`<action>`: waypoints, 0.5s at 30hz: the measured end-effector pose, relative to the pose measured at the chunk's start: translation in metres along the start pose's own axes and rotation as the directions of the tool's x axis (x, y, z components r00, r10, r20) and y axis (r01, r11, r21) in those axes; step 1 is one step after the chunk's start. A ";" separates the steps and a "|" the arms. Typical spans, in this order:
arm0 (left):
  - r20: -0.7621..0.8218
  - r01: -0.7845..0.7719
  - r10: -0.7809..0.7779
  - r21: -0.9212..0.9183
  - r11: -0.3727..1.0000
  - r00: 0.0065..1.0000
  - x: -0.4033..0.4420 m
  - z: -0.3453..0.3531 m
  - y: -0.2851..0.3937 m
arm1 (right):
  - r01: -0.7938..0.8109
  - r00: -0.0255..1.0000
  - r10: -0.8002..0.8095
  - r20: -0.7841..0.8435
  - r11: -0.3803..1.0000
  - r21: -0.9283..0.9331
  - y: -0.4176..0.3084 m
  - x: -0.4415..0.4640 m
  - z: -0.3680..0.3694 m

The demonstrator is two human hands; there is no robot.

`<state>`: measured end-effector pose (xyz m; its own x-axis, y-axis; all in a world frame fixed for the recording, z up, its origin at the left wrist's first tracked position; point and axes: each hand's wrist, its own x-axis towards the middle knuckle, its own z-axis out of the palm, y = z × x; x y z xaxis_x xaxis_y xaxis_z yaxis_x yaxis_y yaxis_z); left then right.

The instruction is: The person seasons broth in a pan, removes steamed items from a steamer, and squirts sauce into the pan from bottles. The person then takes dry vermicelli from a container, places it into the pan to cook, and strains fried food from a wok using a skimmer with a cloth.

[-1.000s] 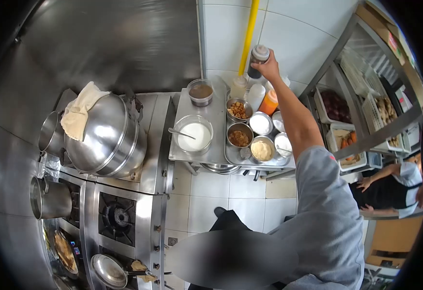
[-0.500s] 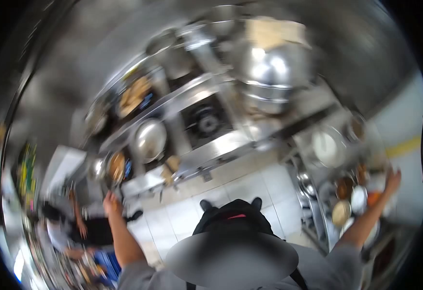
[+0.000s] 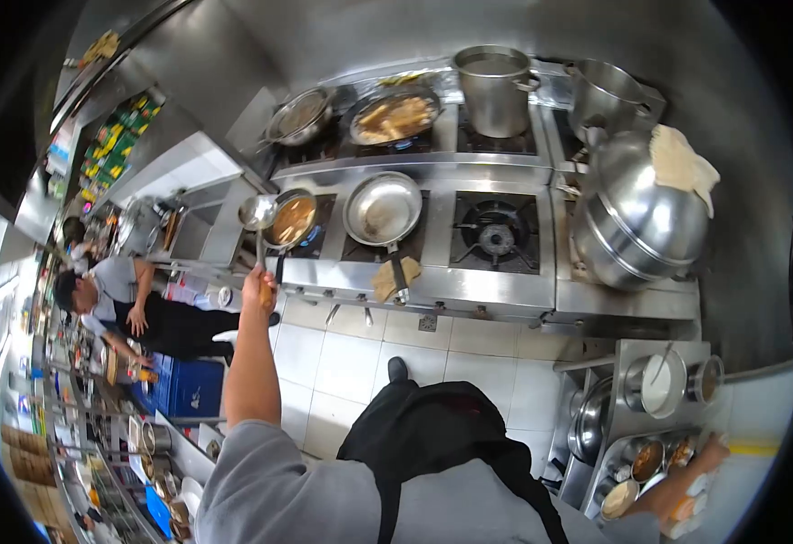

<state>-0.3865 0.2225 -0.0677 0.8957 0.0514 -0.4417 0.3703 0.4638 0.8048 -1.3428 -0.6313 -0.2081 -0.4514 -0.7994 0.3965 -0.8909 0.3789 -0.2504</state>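
My left hand (image 3: 258, 288) is closed around the wooden-ended handle of a ladle (image 3: 257, 214). The ladle's metal bowl is held level with the left rim of a small pan (image 3: 293, 220) of brown sauce with pale pieces in it, on a lit burner. Out to the right, my right hand (image 3: 711, 453) reaches over a tray of seasoning containers, near a bowl of reddish-brown sauce (image 3: 647, 461). Its fingers are too small and blurred to make out.
An empty frying pan (image 3: 383, 210) rests on the stove beside a bare burner (image 3: 496, 238). Behind are a pan of fried pieces (image 3: 394, 120) and a stockpot (image 3: 494, 95). A large domed steamer (image 3: 646, 213) stands right. A co-worker (image 3: 133, 304) is at the left.
My view has swung, so the stove sits more to the right and is sharper. My left hand still holds the ladle, and my right hand appears lower beside the seasoning containers.
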 end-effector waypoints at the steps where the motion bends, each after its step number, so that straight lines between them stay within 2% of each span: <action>1: 0.004 -0.016 0.015 0.039 0.999 1.000 0.004 -0.008 0.001 | 0.004 1.000 -0.002 -0.024 0.995 0.095 0.010 0.018 0.012; 3: -0.035 -0.042 0.049 0.171 0.984 0.998 0.022 -0.026 0.004 | 0.015 0.999 -0.018 0.033 0.995 0.094 -0.048 -0.017 -0.086; 5: -0.083 -0.079 0.114 0.338 0.938 0.990 0.047 -0.045 0.005 | 0.174 0.972 -0.130 -0.197 0.959 0.223 -0.057 -0.002 -0.105; 6: -0.116 -0.097 0.163 0.438 0.894 0.980 0.054 -0.048 0.007 | 0.184 0.970 -0.139 -0.200 0.957 0.226 -0.068 0.005 -0.121; 8: -0.037 -0.175 0.264 0.660 0.731 0.964 0.079 -0.065 0.007 | 0.381 0.889 -0.254 -0.381 0.872 0.306 -0.105 -0.003 -0.174; 9: -0.007 -0.181 0.276 0.741 0.646 0.961 0.094 -0.073 0.008 | 0.388 0.885 -0.258 -0.388 0.870 0.306 -0.136 -0.029 -0.214; 10: 0.026 -0.185 0.283 0.813 0.552 0.959 0.110 -0.080 0.009 | 0.411 0.909 -0.306 -0.282 0.763 0.499 -0.173 -0.068 -0.262; 11: 0.054 -0.224 0.346 0.852 0.473 0.937 0.124 -0.089 0.007 | 0.415 0.909 -0.343 -0.235 0.698 0.584 -0.193 -0.086 -0.275; 12: 0.086 -0.216 0.381 0.925 0.313 0.920 0.123 -0.085 0.009 | 0.401 0.906 -0.380 -0.187 0.629 0.666 -0.213 -0.104 -0.287; 13: 0.198 -0.256 0.464 0.964 0.065 0.864 0.134 -0.092 0.007 | 0.239 0.888 -0.460 0.016 0.490 0.838 -0.232 -0.106 -0.269; 14: 0.326 -0.266 0.512 0.945 -0.189 0.795 0.150 -0.099 0.005 | 0.021 0.805 -0.562 0.193 0.352 0.936 -0.252 -0.122 -0.257; 15: 0.204 -0.170 0.428 0.979 -0.117 0.881 0.152 -0.092 0.011 | 0.108 0.712 -0.689 0.136 0.299 0.948 -0.298 -0.193 -0.288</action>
<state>-0.2691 0.3168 -0.1625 0.9973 0.0636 0.0362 0.0458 -0.9284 0.3688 -1.0051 -0.4555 0.0446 0.2994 -0.8936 0.3345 -0.2675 -0.4151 -0.8695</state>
